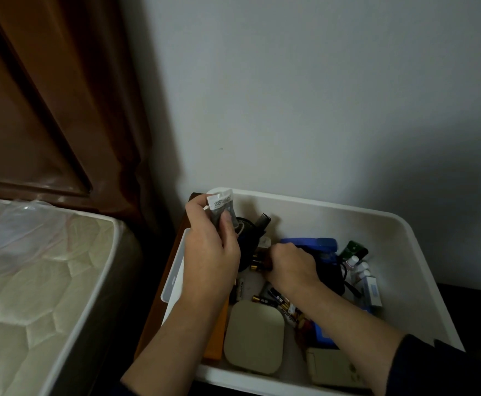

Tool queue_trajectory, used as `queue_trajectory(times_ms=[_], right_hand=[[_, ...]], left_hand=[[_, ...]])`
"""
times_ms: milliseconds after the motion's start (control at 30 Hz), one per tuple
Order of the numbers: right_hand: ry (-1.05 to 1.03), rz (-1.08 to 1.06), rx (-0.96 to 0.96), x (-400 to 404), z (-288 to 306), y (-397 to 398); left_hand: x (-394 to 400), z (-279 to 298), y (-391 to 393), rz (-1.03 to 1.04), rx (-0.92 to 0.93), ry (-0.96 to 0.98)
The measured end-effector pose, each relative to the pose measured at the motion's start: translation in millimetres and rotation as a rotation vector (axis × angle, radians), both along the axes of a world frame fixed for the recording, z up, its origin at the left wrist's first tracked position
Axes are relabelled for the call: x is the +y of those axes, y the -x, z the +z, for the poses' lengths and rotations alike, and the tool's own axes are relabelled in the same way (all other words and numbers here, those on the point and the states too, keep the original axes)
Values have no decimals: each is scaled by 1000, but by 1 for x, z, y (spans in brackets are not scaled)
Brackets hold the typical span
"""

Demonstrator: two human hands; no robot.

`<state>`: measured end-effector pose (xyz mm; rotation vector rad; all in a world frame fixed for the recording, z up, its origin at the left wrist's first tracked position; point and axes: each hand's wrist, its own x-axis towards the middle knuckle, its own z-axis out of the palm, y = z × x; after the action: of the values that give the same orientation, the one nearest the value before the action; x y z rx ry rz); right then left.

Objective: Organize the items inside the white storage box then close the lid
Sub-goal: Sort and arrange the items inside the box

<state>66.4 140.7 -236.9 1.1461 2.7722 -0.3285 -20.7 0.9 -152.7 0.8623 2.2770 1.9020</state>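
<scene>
The white storage box (399, 252) stands open against the wall, full of loose items. My left hand (212, 247) is raised over its left side and pinches a small white and grey sachet (222, 208) between thumb and fingers. My right hand (292, 267) is down inside the box with its fingers curled around something dark near several batteries (257, 262); what it grips is hidden. More batteries (273, 300) lie on the box floor. A beige rounded-square case (253, 337) lies at the front. A blue stapler (319, 244) lies behind my right hand.
A white lid (175, 271) leans upright between the box's left wall and a brown board. A mattress (33, 281) in plastic wrap lies at the left, with a brown headboard (33, 95) behind. Small bottles (357, 265) and a blue-white carton (373, 291) crowd the box's right side.
</scene>
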Motion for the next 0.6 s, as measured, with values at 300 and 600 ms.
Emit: queue_trajectory(times_ms=[300, 600], right_hand=[[225, -50, -57, 23, 52, -20], [348, -9, -156, 3, 53, -50]], left_hand=[[1, 1, 3, 48, 10, 62], [2, 3, 4, 65, 69, 125]])
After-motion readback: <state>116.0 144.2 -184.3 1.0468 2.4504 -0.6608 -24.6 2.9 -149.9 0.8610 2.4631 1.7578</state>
